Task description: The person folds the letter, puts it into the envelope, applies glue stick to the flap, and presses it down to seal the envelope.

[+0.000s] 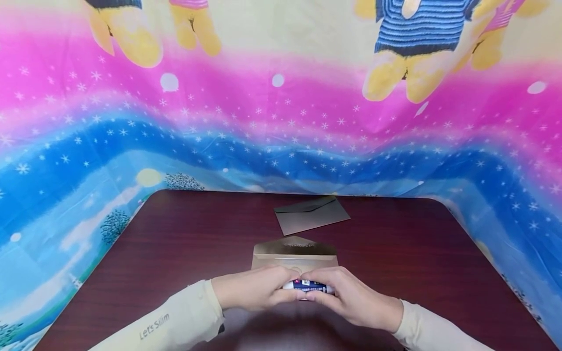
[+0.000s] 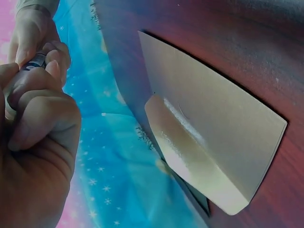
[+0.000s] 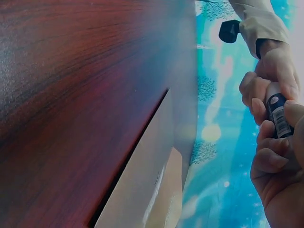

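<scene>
Both hands hold a glue stick (image 1: pixel 312 283) level between them, one at each end. It has a dark blue printed label and whitish ends; a barcode shows on the label in the right wrist view. My left hand (image 1: pixel 256 287) grips the left end with fingers and thumb. At the other end, my right hand (image 1: pixel 353 297) has its fingers and thumb curled round it. Beneath and beyond the hands lies a brown envelope (image 2: pixel 213 95) with its flap (image 1: pixel 295 247) opened away from me. Shiny streaks show along the flap's fold. In the head view the hands hide the envelope's near part.
A second brown envelope (image 1: pixel 313 218), its flap folded down, lies slightly turned near the far edge of the dark red-brown table (image 1: pixel 197 234). A patterned pink and blue cloth (image 1: pixel 263 122) hangs behind the table and down along its sides.
</scene>
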Motion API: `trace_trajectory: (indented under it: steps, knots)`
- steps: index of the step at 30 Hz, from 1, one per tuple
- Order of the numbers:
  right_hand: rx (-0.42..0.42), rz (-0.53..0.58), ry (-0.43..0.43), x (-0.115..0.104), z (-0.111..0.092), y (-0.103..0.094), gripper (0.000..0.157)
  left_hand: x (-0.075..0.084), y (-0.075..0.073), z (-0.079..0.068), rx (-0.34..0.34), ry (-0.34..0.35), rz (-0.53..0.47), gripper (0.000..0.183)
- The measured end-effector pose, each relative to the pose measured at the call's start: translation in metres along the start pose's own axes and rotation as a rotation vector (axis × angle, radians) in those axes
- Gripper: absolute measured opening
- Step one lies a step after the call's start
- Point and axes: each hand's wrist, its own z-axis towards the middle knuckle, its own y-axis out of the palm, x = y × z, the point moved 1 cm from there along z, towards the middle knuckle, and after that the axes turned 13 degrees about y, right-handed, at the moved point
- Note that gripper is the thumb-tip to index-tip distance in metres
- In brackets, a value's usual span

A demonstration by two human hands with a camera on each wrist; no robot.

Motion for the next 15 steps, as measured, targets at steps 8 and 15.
trace_trajectory:
  steps: [8,15]
  knots:
    - [0.084,-0.113,-0.061,-0.0018,-0.0003,-0.0009,0.020,-0.0084,-0.0008,-0.0020,0.067,0.082,-0.160,0.024]
    - [0.108,-0.097,-0.014,0.0030,-0.0028,-0.0014,0.022,-0.0080,0.0032,-0.0064,0.150,-0.036,-0.225,0.026]
